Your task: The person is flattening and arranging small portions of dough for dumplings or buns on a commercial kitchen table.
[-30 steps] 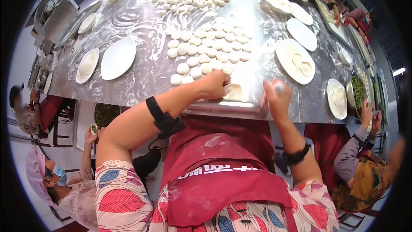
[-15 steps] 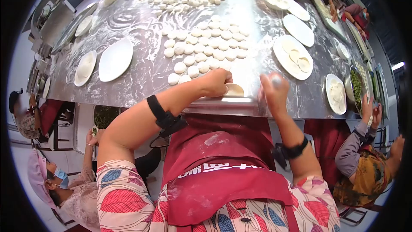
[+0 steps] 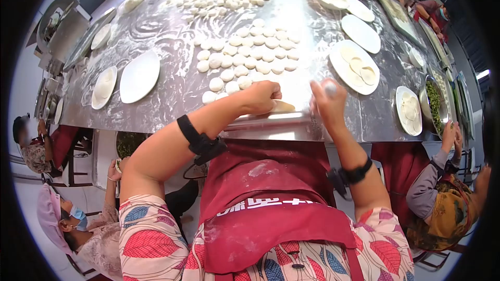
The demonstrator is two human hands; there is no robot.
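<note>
My left hand (image 3: 262, 97) pinches the edge of a flat round dough wrapper (image 3: 283, 106) near the table's front edge. To its right, my right hand (image 3: 330, 101) is closed in a fist around a rolling pin (image 3: 330, 89); only a pale rounded end shows above the fingers, and the fingers are partly blurred. Just beyond my left hand lie rows of small flattened dough pieces (image 3: 250, 62) dusted with flour. A white plate (image 3: 341, 80) with several rolled wrappers (image 3: 355, 65) stands beyond my right hand.
The metal table (image 3: 172, 86) is floury. White plates (image 3: 140, 80) stand left and right, and more dough pieces (image 3: 224, 2) lie farther back. A bowl of chopped greens (image 3: 433, 101) is at right. People sit close on both sides, one in a pink cap (image 3: 49, 218).
My right hand has shifted slightly up and left with the rolling pin. The wrapper appears slightly narrower, still pinched by my left hand. The whole view has tilted slightly.
</note>
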